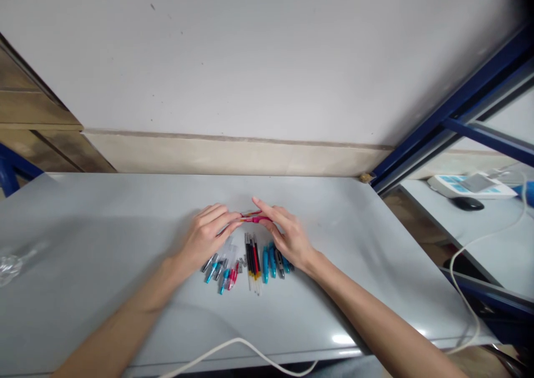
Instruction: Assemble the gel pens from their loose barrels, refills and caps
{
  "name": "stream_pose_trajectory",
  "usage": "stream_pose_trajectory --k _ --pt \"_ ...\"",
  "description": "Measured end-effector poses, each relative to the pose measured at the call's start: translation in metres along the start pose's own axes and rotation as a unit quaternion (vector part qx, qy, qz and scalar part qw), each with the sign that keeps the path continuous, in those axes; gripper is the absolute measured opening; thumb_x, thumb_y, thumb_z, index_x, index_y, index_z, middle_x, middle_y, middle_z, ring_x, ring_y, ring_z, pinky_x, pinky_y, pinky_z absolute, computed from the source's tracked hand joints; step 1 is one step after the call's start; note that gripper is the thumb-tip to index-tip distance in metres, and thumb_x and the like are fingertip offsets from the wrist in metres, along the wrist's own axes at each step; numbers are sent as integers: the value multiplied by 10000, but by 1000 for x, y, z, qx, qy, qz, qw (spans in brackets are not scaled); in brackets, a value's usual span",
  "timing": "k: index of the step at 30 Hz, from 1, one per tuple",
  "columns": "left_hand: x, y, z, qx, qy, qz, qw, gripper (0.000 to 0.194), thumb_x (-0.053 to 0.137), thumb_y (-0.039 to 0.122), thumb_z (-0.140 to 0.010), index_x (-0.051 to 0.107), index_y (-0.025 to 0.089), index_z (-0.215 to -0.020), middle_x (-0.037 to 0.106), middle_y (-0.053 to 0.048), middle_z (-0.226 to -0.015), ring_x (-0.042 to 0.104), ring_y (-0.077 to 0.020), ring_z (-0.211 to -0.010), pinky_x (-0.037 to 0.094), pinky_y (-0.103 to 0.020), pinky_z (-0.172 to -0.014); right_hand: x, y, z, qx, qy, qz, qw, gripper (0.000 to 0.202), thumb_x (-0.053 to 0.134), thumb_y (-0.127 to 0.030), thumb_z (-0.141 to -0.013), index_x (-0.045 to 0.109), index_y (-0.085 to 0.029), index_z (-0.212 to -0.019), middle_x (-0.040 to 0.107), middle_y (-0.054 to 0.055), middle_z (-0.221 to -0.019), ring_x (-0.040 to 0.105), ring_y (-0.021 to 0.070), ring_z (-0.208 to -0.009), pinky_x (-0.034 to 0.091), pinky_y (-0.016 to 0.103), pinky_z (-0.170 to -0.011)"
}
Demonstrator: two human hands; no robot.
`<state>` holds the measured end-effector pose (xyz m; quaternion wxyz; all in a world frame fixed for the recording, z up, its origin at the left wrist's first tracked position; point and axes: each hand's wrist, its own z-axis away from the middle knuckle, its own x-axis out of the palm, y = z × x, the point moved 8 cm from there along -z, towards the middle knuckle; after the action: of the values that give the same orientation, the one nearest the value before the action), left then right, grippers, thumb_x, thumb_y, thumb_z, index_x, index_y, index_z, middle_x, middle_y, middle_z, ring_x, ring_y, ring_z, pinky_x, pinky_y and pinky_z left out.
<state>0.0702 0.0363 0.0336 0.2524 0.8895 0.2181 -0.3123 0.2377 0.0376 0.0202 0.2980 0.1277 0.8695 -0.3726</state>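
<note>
Head view: left fingers and right fingers grip a pink pen part. Refills lie on its near side.

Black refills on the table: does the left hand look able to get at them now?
Probably yes: the black refills lie uncovered near the left hand, though that hand seems to be pinching the pink pen piece and may need freeing first.

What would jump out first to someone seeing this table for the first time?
Probably the left hand and right hand, holding a slim pink pen part between them over the grey table. Just nearer lie ink refills, a red one among black, with colour-tipped clear pen parts to their left and blue pen barrels to their right.
</note>
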Motion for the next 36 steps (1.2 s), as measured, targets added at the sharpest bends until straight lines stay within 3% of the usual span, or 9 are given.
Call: stream_pose_trajectory --k 10,14,25,36 --pt "-8 12 -1 15 32 -12 999 64 654 172 -943 687 164 -997 602 -28 -775 518 -158 -744 448 -306 -689 3 -15 4 -102 8 109 989 741 378 -49 -1030 86 -387 -1621 631 12 -890 533 173 -761 477 336 -763" --pt "-6 12 -1 11 39 -5 999 63 661 170 -936 696 170 -988 587 -25 -770 515 -156 -742 447 -302 -679 2 -17 3 -111 9 130 985 752 358 -25 -1023 81 -387 -1621 570 -8 -816 481 164 -728 447 309 -736" --pt "-8 12 -2 0 42 7 999 65 637 192 -953 700 185 -970 564 -18 -752 529 -158 -737 455 -304 -679 3 -14 4 -91 21 112 989 710 358 -54 -1027 160 -406 -1612 589 6 -815 510 184 -744 472 336 -730" --pt "-8 13 -3 4 35 7 999 70 634 192 -959 699 187 -985 615 -29 -789 536 -156 -753 469 -311 -706 2 -7 5 -58 16 19 998 724 454 -94 -1027 171 -432 -1601 710 29 -1104 672 216 -983 567 427 -875"
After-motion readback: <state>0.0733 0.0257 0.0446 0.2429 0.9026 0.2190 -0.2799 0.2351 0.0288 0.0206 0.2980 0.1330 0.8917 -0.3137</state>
